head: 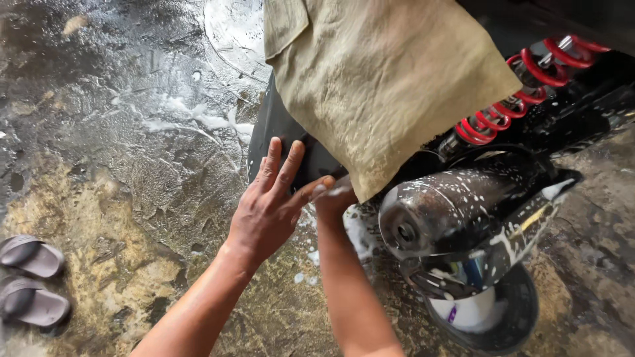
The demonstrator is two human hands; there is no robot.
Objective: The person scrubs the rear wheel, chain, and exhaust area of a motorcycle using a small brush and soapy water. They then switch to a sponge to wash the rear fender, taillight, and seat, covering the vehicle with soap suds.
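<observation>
Here, at frame centre, my left hand (268,205) lies flat and open on the black mudguard (274,129), steadying it; my right hand (333,198) grips the tan cloth (377,79) draped above the soapy exhaust (450,208).

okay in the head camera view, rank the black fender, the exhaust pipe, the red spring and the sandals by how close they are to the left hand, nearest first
From the left hand:
1. Black fender, under its fingers.
2. Exhaust pipe, to the right.
3. Red spring, upper right, and sandals, far left: too close to call.
</observation>
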